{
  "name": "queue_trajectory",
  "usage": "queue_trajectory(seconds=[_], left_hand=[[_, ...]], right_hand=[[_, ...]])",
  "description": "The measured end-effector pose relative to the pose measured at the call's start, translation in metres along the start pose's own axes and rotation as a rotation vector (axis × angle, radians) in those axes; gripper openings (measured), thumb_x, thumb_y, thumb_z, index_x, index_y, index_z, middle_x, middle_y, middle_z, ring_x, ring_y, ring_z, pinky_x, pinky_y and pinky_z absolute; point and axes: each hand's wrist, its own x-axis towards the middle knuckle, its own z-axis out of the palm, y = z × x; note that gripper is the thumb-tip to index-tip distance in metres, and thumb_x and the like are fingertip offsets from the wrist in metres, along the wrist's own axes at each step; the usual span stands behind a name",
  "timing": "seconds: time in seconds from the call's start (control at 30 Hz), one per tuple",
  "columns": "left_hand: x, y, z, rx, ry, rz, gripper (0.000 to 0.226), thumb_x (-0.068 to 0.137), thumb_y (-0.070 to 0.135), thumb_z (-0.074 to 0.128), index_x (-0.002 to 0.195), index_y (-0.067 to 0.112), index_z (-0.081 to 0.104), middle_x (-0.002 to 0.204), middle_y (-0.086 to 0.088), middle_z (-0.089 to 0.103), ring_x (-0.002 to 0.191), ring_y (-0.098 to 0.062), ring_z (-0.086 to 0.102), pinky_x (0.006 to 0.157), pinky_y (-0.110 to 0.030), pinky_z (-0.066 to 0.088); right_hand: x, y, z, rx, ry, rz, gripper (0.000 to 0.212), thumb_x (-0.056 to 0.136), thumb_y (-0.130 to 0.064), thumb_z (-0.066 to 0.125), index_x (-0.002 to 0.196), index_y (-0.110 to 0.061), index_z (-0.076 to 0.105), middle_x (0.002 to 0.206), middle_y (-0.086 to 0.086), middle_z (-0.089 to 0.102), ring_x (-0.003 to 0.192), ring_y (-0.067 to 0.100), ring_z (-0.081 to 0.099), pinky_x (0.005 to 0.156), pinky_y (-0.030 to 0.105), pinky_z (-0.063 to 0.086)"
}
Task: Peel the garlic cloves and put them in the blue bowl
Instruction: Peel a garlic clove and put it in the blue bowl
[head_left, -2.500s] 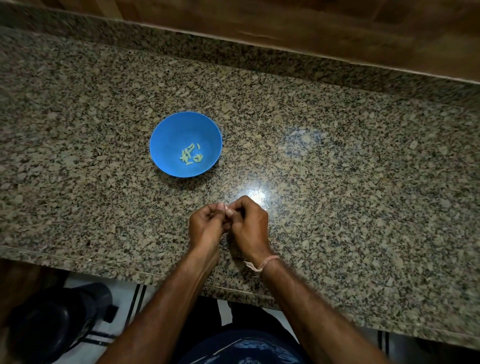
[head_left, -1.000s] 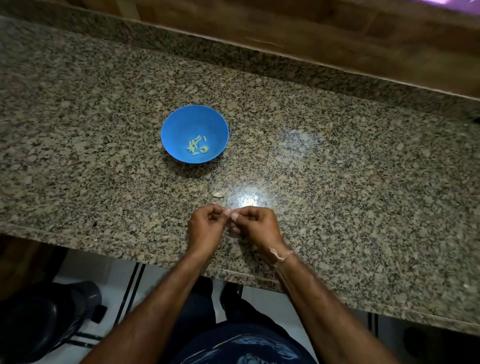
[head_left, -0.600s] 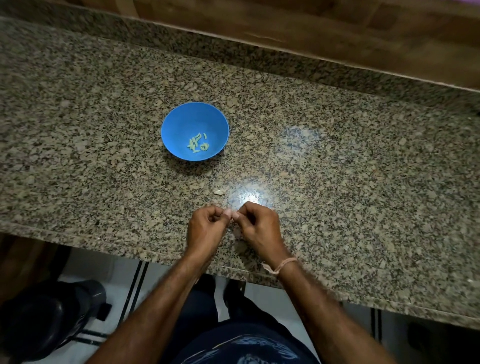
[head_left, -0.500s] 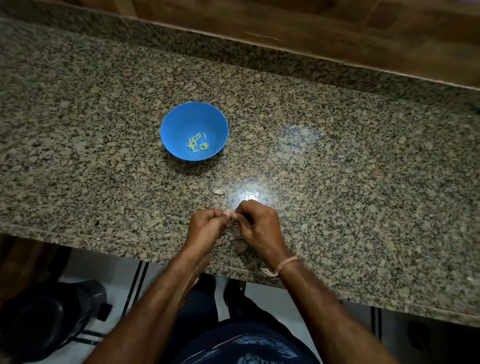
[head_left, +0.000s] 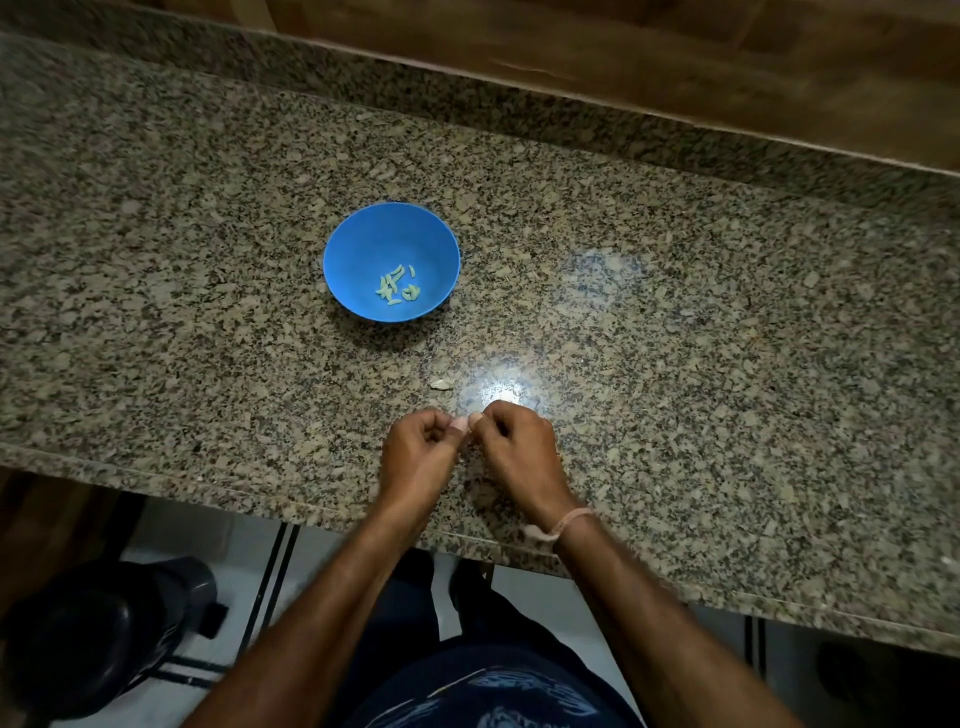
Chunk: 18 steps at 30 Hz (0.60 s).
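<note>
A blue bowl (head_left: 363, 244) stands on the granite counter and holds several pale peeled garlic cloves (head_left: 397, 285). Near the counter's front edge my left hand (head_left: 418, 457) and my right hand (head_left: 519, 454) meet fingertip to fingertip, fingers curled. Between them they pinch a small garlic clove (head_left: 464, 423), mostly hidden by the fingers. A loose pale piece of garlic or skin (head_left: 441, 384) lies on the counter just beyond the hands.
The speckled granite counter (head_left: 701, 364) runs left to right, with a raised back ledge and wood behind. Its front edge lies just under my wrists. A dark round container (head_left: 104, 629) stands on the floor at lower left.
The hands have stayed together on the clove, fingers shifting slightly. The pale piece now lies on the counter beyond them; it was not seen 2.5 s ago.
</note>
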Motion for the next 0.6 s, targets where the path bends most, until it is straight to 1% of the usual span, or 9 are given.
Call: queue_trajectory(seconds=[0.07,0.13,0.2,0.27,0.33,0.43,0.47,0.53,0.6], left_hand=[[-0.007,0.001,0.003,0.243,0.118,0.228,0.016,0.1,0.027,0.067,0.086,0.018,0.068,0.078,0.004,0.069,0.075,-0.013,0.066,0.064,-0.028,0.053],[-0.008,0.006,0.005,0.345,0.133,0.313,0.017,0.102,0.026,0.063,0.085,0.021,0.063,0.077,0.007,0.065,0.072,-0.011,0.062,0.062,-0.03,0.051],[-0.004,0.007,0.004,0.313,0.035,0.202,0.02,0.105,0.028,0.056,0.088,0.019,0.06,0.078,0.006,0.061,0.067,-0.01,0.055,0.057,-0.029,0.043],[-0.001,0.011,0.003,0.013,-0.135,-0.073,0.023,0.11,0.029,0.047,0.095,0.016,0.06,0.077,0.005,0.055,0.06,-0.006,0.047,0.052,-0.023,0.036],[-0.003,0.013,0.004,-0.106,-0.207,-0.17,0.024,0.111,0.029,0.043,0.098,0.015,0.058,0.075,0.005,0.051,0.057,-0.005,0.044,0.049,-0.022,0.032],[-0.003,0.002,0.004,0.333,-0.046,0.253,0.021,0.111,0.024,0.042,0.093,0.016,0.051,0.081,0.001,0.054,0.069,-0.011,0.048,0.058,-0.027,0.034],[-0.002,-0.001,0.004,0.386,-0.013,0.327,0.021,0.11,0.023,0.042,0.093,0.016,0.05,0.084,-0.001,0.056,0.073,-0.014,0.05,0.061,-0.028,0.037],[0.003,0.001,0.004,0.254,-0.06,0.193,0.021,0.111,0.027,0.041,0.102,0.016,0.057,0.092,-0.011,0.061,0.076,-0.02,0.057,0.071,-0.03,0.05],[0.006,0.008,0.003,-0.069,-0.214,-0.129,0.025,0.112,0.03,0.041,0.108,0.014,0.06,0.088,-0.017,0.06,0.065,-0.027,0.058,0.07,-0.027,0.057]], right_hand=[[0.003,-0.004,-0.005,0.379,-0.139,0.319,0.026,0.104,-0.018,0.059,0.079,-0.013,0.06,0.064,-0.004,0.054,0.055,0.009,0.047,0.049,0.015,0.04],[0.003,-0.008,-0.007,0.537,-0.213,0.454,0.024,0.104,-0.019,0.057,0.082,-0.011,0.062,0.064,-0.002,0.054,0.056,0.012,0.048,0.049,0.021,0.042],[0.001,-0.007,-0.003,0.317,-0.125,0.243,0.027,0.106,-0.02,0.056,0.081,-0.012,0.06,0.067,-0.002,0.055,0.057,0.009,0.048,0.052,0.017,0.043],[0.0,-0.002,0.001,-0.068,0.005,-0.062,0.029,0.106,-0.022,0.056,0.077,-0.017,0.056,0.066,-0.006,0.051,0.055,0.003,0.041,0.054,0.011,0.039],[0.0,-0.002,0.003,-0.131,0.01,-0.115,0.03,0.106,-0.022,0.056,0.076,-0.018,0.055,0.065,-0.007,0.05,0.056,0.004,0.04,0.053,0.012,0.035],[0.004,-0.005,-0.003,0.454,-0.178,0.341,0.027,0.105,-0.019,0.055,0.079,-0.014,0.06,0.065,-0.003,0.051,0.053,0.009,0.044,0.048,0.019,0.038],[0.004,-0.008,-0.005,0.565,-0.223,0.444,0.026,0.105,-0.018,0.055,0.08,-0.013,0.061,0.063,-0.003,0.05,0.052,0.009,0.044,0.046,0.019,0.038],[0.002,-0.007,-0.001,0.448,-0.173,0.333,0.025,0.105,-0.017,0.055,0.082,-0.011,0.061,0.064,-0.003,0.051,0.051,0.004,0.045,0.047,0.015,0.038],[0.002,0.003,0.004,0.002,0.005,-0.023,0.026,0.106,-0.018,0.055,0.081,-0.012,0.058,0.067,-0.005,0.05,0.054,-0.001,0.041,0.053,0.012,0.038]])
